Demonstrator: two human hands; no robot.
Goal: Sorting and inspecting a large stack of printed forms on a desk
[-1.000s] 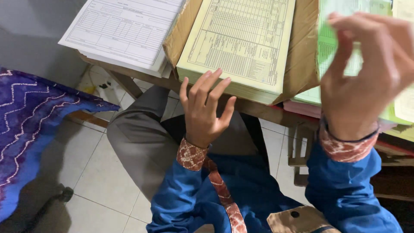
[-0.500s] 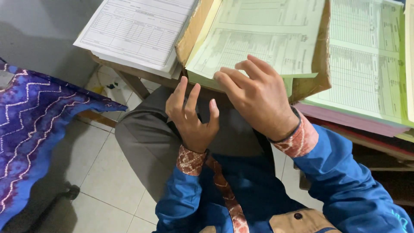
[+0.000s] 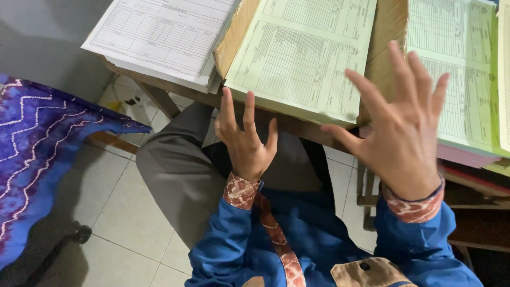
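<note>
My left hand (image 3: 246, 139) is raised at the near edge of the wooden table, fingers up and slightly apart, just below a stack of pale green printed forms (image 3: 303, 56) that lies in an open brown cardboard wrapper (image 3: 236, 36). My right hand (image 3: 402, 125) hovers in the air with its fingers spread wide, holding nothing, in front of a second stack of green forms (image 3: 467, 79). Both arms wear blue sleeves with patterned red cuffs.
A stack of white printed forms (image 3: 164, 33) lies at the table's left end. Pink and green sheets (image 3: 467, 157) stick out under the right stack. A purple patterned cloth (image 3: 37, 154) hangs at the left over a tiled floor (image 3: 122, 212). My grey-trousered knee (image 3: 175, 170) is under the table.
My right hand, which held up a green sheet a second ago, came down beside the left hand and has now lifted away to the right, fingers spread. The left hand stayed at the table edge.
</note>
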